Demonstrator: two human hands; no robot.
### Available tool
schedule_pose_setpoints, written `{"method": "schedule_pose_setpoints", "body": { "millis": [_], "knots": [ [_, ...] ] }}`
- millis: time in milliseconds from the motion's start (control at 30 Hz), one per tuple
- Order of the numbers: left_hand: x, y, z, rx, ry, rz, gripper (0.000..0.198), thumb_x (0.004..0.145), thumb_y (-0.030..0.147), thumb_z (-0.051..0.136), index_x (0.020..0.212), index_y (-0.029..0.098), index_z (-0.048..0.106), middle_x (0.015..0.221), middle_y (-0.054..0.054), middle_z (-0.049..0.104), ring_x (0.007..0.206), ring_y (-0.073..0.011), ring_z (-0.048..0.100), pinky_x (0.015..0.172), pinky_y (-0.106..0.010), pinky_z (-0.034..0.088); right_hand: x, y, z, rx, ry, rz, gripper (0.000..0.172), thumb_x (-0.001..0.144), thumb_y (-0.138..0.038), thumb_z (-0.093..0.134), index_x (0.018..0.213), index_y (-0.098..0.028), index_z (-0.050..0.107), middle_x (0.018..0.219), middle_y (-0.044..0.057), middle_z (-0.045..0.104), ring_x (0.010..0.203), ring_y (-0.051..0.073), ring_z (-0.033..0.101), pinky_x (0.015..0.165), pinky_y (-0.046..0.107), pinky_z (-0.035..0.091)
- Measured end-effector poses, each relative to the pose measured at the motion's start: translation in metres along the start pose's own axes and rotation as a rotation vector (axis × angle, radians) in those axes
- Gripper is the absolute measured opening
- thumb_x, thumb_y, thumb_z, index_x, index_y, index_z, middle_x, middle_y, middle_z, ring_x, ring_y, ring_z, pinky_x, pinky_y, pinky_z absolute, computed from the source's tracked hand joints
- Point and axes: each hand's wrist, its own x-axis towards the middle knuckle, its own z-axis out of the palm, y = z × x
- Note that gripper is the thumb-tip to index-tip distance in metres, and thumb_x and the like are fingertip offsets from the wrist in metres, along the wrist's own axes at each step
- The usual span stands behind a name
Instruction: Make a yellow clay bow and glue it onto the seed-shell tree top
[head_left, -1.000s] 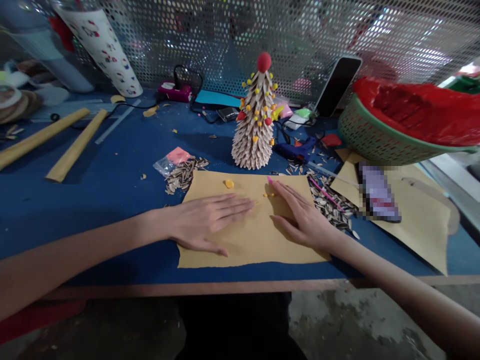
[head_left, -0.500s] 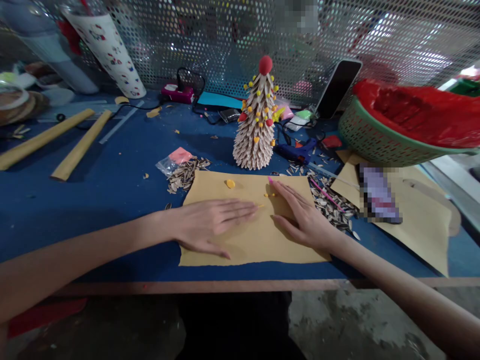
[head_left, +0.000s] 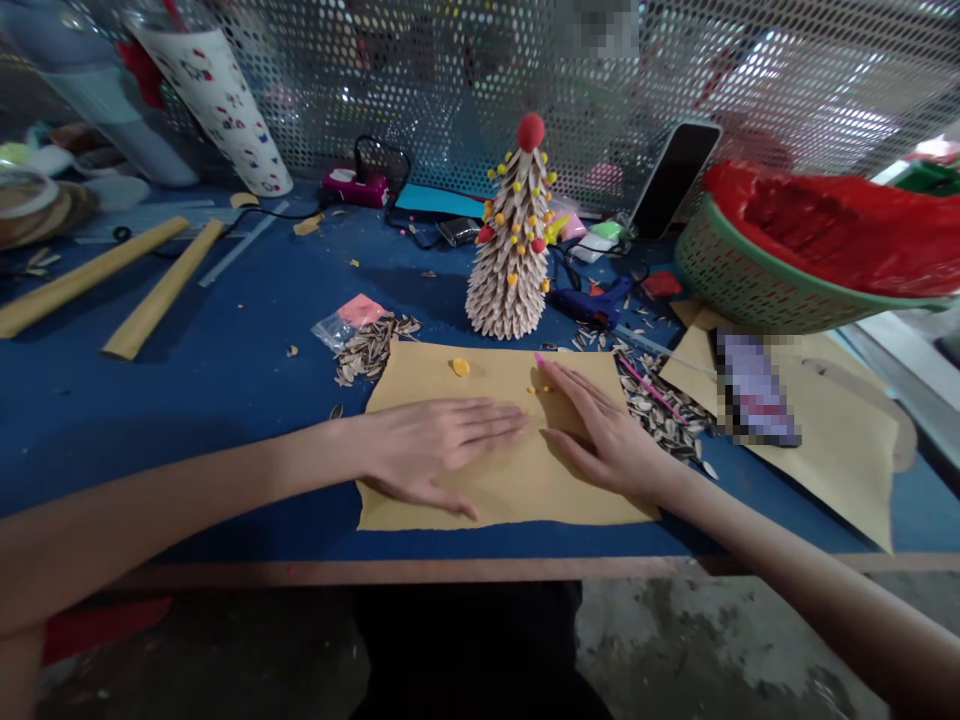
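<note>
Two slim bare forearms (head_left: pixel 225 475), two uncovered hands (head_left: pixel 420 443), long slender fingers (head_left: pixel 491 412), plain-looking black legwear (head_left: pixel 472 655)

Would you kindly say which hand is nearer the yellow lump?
Left: the left hand lies just on the near side of the yellow lump; the right hand is farther, to its right.

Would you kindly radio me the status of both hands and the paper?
Left hand palm-down over tan paper. Right hand likewise, beside small yellow bits. Seed husks near both side edges; decorated tree stands behind.
</note>
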Motion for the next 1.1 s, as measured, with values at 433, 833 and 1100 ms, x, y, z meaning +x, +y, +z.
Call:
{"method": "schedule_pose_setpoints", "body": {
  "millis": [433, 833, 1100],
  "knots": [
    [0.017, 0.0, -0.003, 0.019, -0.002, -0.05, 0.091, 0.096, 0.066, 0.046, 0.157, 0.002, 0.023, 0.166, -0.017, 0.018, 0.156, -0.0272, 0.016, 0.13, -0.039, 0.013, 0.0, 0.0, 0.001, 0.011, 0.009, -0.005, 0.076, 0.099, -0.036, 0.051, 0.161, -0.024, 0.01, 0.163, 0.014, 0.034, 0.15, 0.03, 0.036, 0.121, 0.058, 0.037],
    [0.025, 0.006, 0.002, 0.06, 0.001, -0.001, 0.089, 0.098, 0.064, 0.042, 0.156, -0.002, 0.024, 0.164, -0.02, 0.021, 0.156, -0.0273, 0.017, 0.13, -0.038, 0.008, 0.0, 0.001, 0.001, 0.014, 0.023, -0.021, 0.075, 0.099, -0.034, 0.051, 0.161, -0.022, 0.011, 0.162, 0.015, 0.035, 0.15, 0.029, 0.036, 0.121, 0.056, 0.038],
    [0.025, 0.007, 0.002, 0.095, 0.038, 0.032, 0.087, 0.099, 0.061, 0.045, 0.154, -0.003, 0.027, 0.162, -0.021, 0.027, 0.154, -0.0294, 0.023, 0.13, -0.043, 0.015, 0.0, 0.002, 0.003, 0.009, 0.03, -0.034, 0.075, 0.098, -0.032, 0.053, 0.161, -0.02, 0.012, 0.162, 0.017, 0.035, 0.15, 0.03, 0.036, 0.121, 0.055, 0.038]
  ]
}}
